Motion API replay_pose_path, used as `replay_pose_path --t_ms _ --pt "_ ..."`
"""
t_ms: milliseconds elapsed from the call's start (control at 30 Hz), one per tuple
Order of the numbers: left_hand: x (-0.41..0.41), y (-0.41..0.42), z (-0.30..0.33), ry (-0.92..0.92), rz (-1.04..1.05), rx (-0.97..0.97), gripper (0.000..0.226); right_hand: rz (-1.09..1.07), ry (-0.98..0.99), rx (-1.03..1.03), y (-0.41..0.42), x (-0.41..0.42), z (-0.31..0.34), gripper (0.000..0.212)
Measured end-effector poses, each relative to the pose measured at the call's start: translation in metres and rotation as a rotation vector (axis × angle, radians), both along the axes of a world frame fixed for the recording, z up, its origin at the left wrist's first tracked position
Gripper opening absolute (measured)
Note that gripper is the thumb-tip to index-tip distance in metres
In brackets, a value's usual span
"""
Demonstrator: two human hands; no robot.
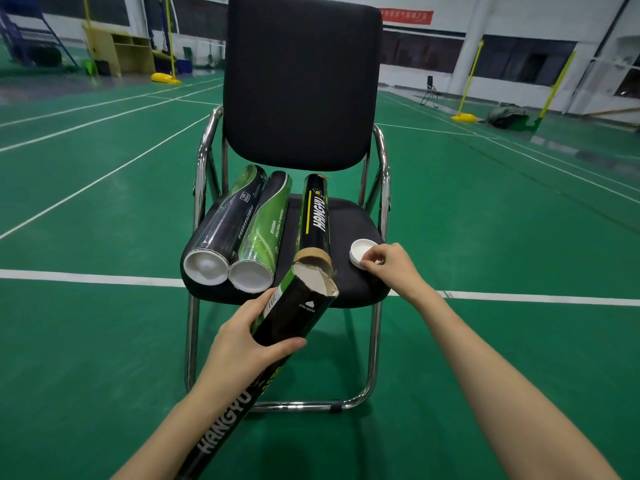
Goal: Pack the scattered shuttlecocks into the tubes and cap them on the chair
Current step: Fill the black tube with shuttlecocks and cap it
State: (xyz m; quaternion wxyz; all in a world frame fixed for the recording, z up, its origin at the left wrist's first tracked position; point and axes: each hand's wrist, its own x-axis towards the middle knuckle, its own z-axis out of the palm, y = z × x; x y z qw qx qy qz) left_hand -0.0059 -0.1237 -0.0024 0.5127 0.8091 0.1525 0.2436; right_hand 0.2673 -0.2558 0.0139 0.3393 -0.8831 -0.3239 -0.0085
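Note:
My left hand (252,344) grips a black HANGYU tube (294,313) held slanted in front of the chair, its torn open end pointing up toward the seat. My right hand (388,263) pinches a white cap (362,251) lying on the right side of the black chair seat (349,285). Three more tubes lie lengthwise on the seat: a dark tube (225,226) and a green tube (265,233), both with white caps facing me, and a black HANGYU tube (315,220) with a brown open end. No shuttlecocks are in view.
The chair has a black backrest (301,81) and chrome arms (204,161). Green court floor with white lines surrounds it. Yellow net posts (168,76) and a wooden cabinet (117,50) stand far behind.

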Motion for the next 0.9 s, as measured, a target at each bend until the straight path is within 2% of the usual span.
replay_pose_path --t_ms 67,200,300,433,533,667,767,900 --pt "-0.001 0.0 -0.002 0.009 -0.005 -0.003 0.075 -0.009 -0.027 0.016 0.001 0.001 0.0 0.005" --pt "-0.002 -0.001 -0.002 0.016 0.001 -0.005 0.076 0.002 -0.057 -0.008 0.005 0.004 0.005 0.046" --pt "-0.002 0.0 -0.003 0.021 0.002 -0.004 0.081 0.041 0.042 -0.095 0.012 0.007 0.004 0.068" --pt "-0.002 0.004 -0.007 0.022 0.008 -0.004 0.091 0.039 0.107 -0.03 0.016 0.011 -0.002 0.068" --pt "-0.002 0.004 -0.008 0.022 0.012 -0.017 0.088 0.056 0.161 0.046 0.012 0.011 -0.001 0.071" --pt "-0.002 0.003 -0.008 0.037 0.014 -0.019 0.089 0.06 0.137 0.1 0.008 0.007 0.003 0.072" --pt "-0.001 0.004 -0.007 0.049 0.011 -0.014 0.09 0.094 0.105 0.111 0.006 -0.008 0.017 0.068" --pt "0.0 0.006 -0.004 0.066 0.001 0.007 0.078 0.2 0.112 0.189 0.001 -0.052 0.047 0.055"
